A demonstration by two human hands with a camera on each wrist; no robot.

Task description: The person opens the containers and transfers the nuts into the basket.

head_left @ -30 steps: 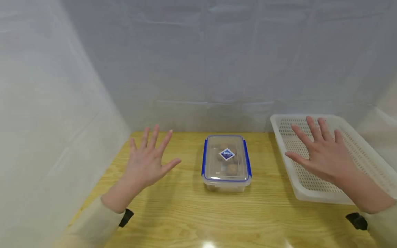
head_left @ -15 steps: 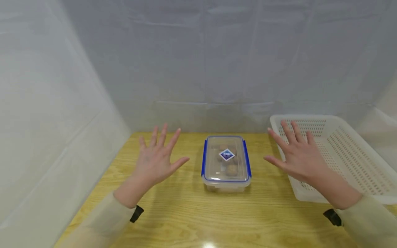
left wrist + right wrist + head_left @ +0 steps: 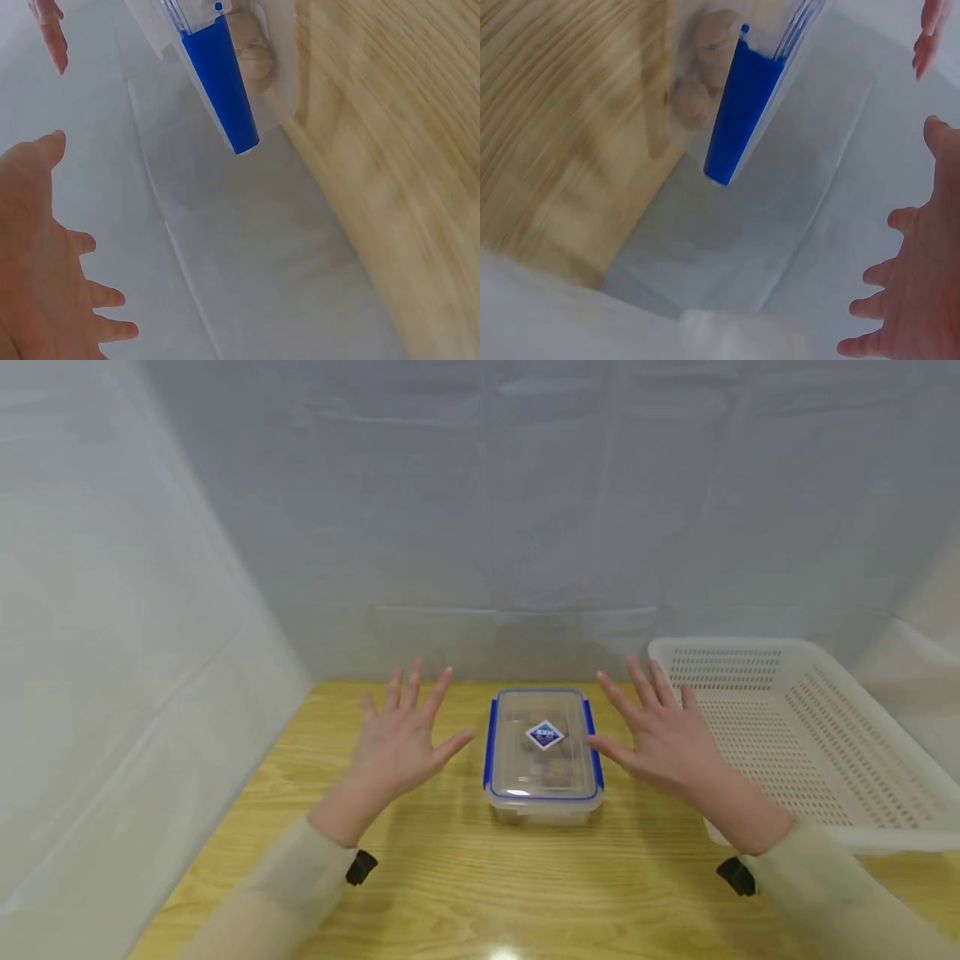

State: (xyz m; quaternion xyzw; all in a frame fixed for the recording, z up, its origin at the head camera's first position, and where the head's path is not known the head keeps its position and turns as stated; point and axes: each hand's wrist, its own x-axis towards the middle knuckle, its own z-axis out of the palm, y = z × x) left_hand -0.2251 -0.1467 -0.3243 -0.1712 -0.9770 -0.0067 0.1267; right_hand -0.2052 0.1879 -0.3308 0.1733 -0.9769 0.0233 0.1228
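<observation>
A clear plastic food container (image 3: 525, 777) with a lid, blue side clips (image 3: 223, 86) and a diamond-shaped label sits on the wooden table. Several round brown things (image 3: 705, 67) show through its wall; they look like walnuts, though the plastic blurs them. My left hand (image 3: 397, 747) hovers to the left of the container, fingers spread, holding nothing. On the other side my right hand (image 3: 667, 743) is also spread and holds nothing. Its thumb tip overlaps the container's right clip in the head view; whether it touches cannot be told, but the right wrist view shows a gap.
To the right, a white perforated plastic basket (image 3: 787, 760) stands on the table (image 3: 480, 877), partly behind my right hand and forearm. Pale sheeting (image 3: 450, 510) walls in the back and the sides.
Both hands have moved inward toward the container, the right one farther, coming from over the basket to the container's right side. The container and basket stay in place.
</observation>
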